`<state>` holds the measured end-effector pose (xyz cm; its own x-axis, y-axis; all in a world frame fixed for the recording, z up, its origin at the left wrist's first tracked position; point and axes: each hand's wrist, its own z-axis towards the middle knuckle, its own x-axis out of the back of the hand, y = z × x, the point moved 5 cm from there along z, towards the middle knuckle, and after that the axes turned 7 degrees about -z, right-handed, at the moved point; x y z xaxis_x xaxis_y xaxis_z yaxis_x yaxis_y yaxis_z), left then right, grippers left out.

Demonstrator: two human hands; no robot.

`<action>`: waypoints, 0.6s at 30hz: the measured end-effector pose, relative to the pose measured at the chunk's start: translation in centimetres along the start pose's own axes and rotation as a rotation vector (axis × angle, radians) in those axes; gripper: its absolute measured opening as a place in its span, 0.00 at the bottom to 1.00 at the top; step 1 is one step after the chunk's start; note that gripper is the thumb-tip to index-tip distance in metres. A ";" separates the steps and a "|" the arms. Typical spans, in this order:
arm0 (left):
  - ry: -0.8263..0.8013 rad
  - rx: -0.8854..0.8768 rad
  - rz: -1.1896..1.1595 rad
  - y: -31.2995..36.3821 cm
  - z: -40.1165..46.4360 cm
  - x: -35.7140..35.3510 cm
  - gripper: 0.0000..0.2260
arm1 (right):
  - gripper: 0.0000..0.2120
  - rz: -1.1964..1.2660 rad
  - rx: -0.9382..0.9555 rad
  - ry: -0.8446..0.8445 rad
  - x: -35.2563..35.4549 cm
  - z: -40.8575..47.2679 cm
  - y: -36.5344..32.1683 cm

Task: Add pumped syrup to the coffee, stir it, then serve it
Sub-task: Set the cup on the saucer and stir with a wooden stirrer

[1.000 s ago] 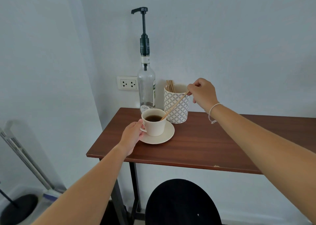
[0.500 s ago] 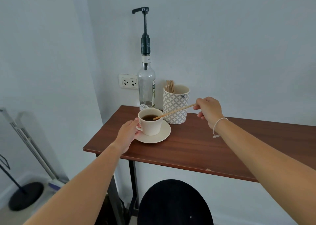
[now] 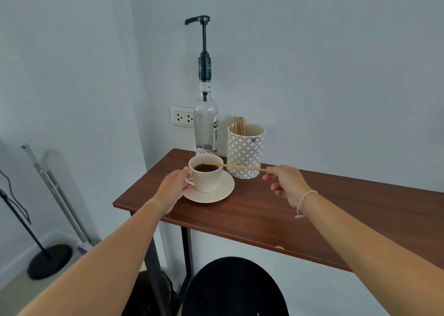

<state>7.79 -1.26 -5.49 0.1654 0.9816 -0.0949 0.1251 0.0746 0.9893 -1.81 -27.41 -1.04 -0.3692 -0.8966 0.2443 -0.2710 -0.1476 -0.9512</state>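
I see a narrow dark wooden tabletop [image 3: 312, 219] set into a corner of pale blue-grey walls, with a white double wall socket [image 3: 183, 118] just behind its far left end. On the floor to the left stands a black round-based stand [image 3: 49, 261], and pale poles lean against the wall beside it. A round black stool seat [image 3: 234, 289] sits below the near edge.

At the back of the tabletop stands a clear syrup bottle [image 3: 206, 126] with a tall black pump [image 3: 203, 49]; how much syrup is left I cannot tell. Just to its right is a patterned white holder [image 3: 245, 156] with several wooden stirrers [image 3: 238, 125] standing in it.

In front of both, a cream cup [image 3: 206, 177] of dark coffee [image 3: 206, 168] rests on a matching saucer [image 3: 216, 194]. My left hand [image 3: 174, 188] has its grip closed at the cup's handle and the saucer's edge. My right hand [image 3: 286, 183] has its grip pinched on one end of a wooden stir stick [image 3: 235, 166], which lies nearly level, its far tip over the coffee. I cannot tell whether the tip touches the liquid.
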 end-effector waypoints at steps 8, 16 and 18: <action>0.119 -0.005 0.168 0.2 -0.1 0.2 0.13 | 0.07 0.133 -0.077 -0.050 -1.3 0.6 0.9; 0.195 0.031 0.248 0.9 -0.4 0.2 0.15 | 0.06 0.125 -0.076 -0.089 -2.1 0.9 1.4; 0.202 0.045 0.214 0.8 -0.5 0.2 0.12 | 0.06 0.140 -0.078 -0.100 -2.3 0.9 1.3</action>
<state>7.48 -0.92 -4.67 -0.0048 0.9896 0.1435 0.1521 -0.1411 0.9782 -0.50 -25.89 -3.05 -0.3190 -0.9437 0.0873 -0.2931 0.0107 -0.9560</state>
